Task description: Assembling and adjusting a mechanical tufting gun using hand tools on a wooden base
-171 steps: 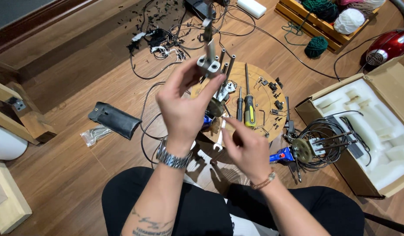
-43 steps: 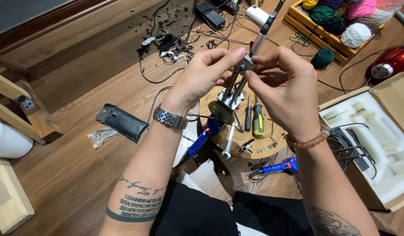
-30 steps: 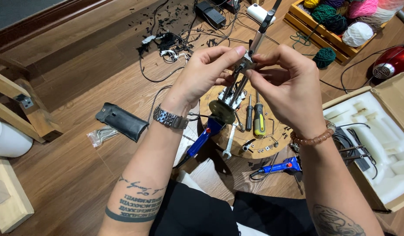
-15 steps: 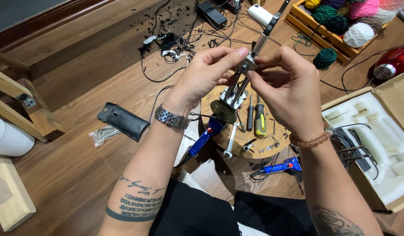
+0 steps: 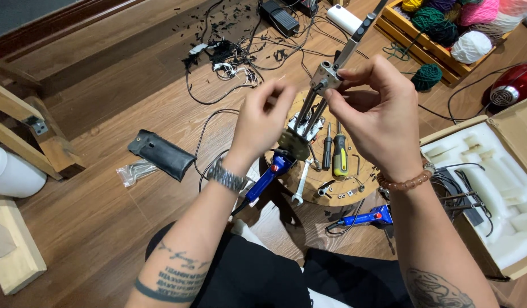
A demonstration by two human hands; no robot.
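Metal rod assembly (image 5: 316, 102): frame centre, held above round wooden board (image 5: 332, 182). Your right hand (image 5: 377, 117): fingers pinched on assembly's top block. Your left hand (image 5: 263, 122): fingers curled beside rods, contact unclear. Yellow-handled screwdriver (image 5: 340, 155), wrench (image 5: 301, 183) on board. Yarn crate (image 5: 440, 34) upper right.

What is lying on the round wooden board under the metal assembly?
On the round wooden board lie a yellow-and-black handled screwdriver, a slim black screwdriver, a silver spanner and small metal bits. The metal rod assembly and left hand cover the board's upper left part.
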